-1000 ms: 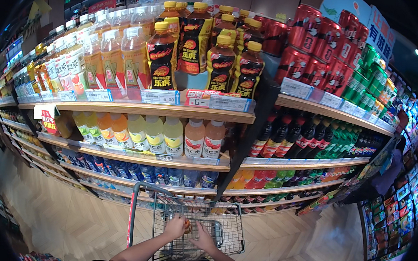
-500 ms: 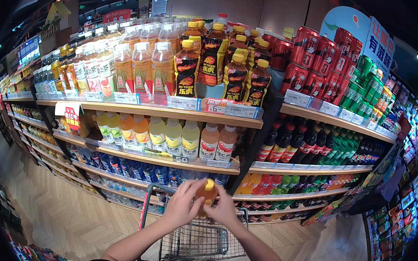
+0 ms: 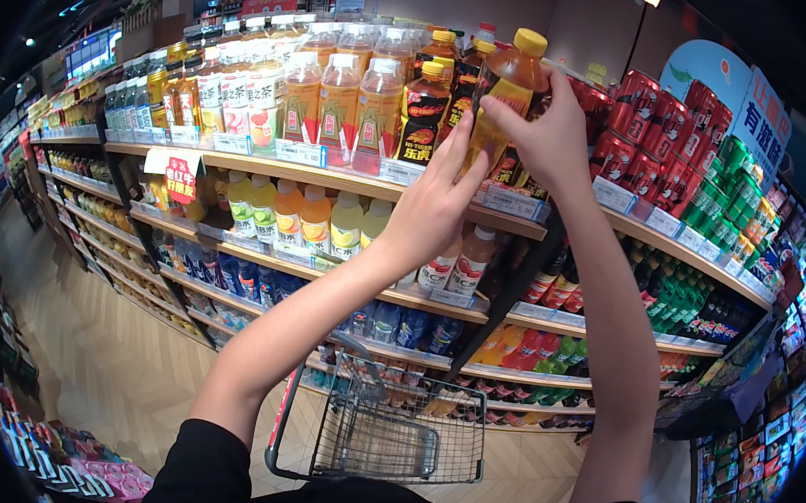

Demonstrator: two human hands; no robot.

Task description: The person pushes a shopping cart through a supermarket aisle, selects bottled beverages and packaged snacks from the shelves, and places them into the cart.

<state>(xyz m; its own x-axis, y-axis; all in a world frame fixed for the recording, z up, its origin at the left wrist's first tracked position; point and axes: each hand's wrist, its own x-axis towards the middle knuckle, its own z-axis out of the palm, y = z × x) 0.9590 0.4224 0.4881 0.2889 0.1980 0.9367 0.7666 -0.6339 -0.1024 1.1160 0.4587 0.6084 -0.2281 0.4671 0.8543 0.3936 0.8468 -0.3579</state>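
Plainly, my right hand (image 3: 548,130) grips a yellow-capped amber bottle (image 3: 517,72) at one o'clock, slightly tilted before the top shelf (image 3: 276,166). My left hand (image 3: 433,203) has its fingers extended by the bottle's lower end; I cannot tell whether they press on it. I judge the step in hand as handling the bottle; the next move calls for a firm hold, clear of the dark bottles (image 3: 425,110) at twelve o'clock.

The yellow-capped amber bottle (image 3: 514,75) is held aloft — leaning right.
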